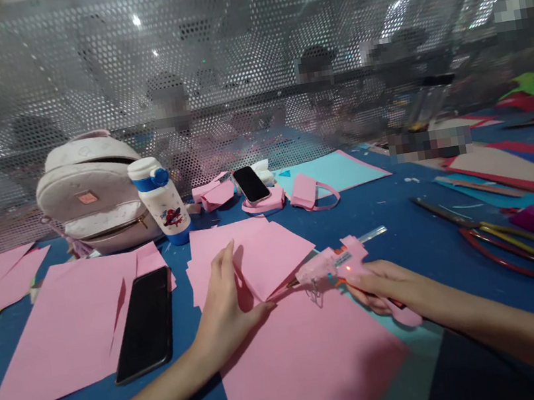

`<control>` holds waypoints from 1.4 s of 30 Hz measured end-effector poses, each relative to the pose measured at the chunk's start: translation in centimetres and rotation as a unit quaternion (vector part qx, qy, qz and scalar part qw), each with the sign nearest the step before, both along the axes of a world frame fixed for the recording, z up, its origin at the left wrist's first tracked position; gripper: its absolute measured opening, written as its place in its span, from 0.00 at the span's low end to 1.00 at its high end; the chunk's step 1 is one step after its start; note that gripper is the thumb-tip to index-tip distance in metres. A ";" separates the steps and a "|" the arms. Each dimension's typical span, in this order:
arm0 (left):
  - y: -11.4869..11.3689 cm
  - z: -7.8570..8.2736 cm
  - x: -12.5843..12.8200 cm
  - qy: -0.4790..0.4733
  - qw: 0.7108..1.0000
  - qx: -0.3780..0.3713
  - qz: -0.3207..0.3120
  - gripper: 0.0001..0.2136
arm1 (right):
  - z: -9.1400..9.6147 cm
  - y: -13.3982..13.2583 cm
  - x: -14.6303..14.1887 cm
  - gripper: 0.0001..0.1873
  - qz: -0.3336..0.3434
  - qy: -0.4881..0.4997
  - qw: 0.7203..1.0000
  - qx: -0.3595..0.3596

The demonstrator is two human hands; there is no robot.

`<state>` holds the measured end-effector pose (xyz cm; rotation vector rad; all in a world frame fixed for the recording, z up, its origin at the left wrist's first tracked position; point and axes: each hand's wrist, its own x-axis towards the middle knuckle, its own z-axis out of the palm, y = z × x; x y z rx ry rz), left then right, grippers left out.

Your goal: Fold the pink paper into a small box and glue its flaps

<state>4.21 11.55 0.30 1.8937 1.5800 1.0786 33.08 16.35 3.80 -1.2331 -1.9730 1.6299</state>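
Observation:
In my right hand (385, 286) is a pink glue gun (339, 261) with an orange light glowing on its body. A clear glue stick (372, 234) pokes out of its back end. The nozzle points left and meets the edge of a pink paper sheet (275, 255), or hovers just over it; which one I cannot tell. My left hand (226, 299) grips that sheet near its fold, with the thumb along the lower edge and the fingers raised behind. Beneath both hands lies a larger pink sheet (301, 362), partly over a light blue sheet (412, 365).
Left of my arm are a black phone (145, 325) and pink sheets (65, 324). Behind stand a white backpack (95, 192) and a bottle (162, 202). Small pink paper bags (303, 191) and another phone (251, 184) lie farther back. Large scissors (519, 242) rest at right.

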 end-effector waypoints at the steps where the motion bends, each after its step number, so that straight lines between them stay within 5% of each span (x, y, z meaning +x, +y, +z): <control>1: 0.0 0.0 0.0 0.001 1.000 -0.003 0.001 0.48 | -0.1 0.1 0.1 0.34 0.000 0.001 1.000 0.001; 42: 0.0 -0.4 0.0 0.011 1.000 0.004 0.012 0.48 | 0.9 -0.5 0.7 0.32 0.017 -0.018 0.999 0.024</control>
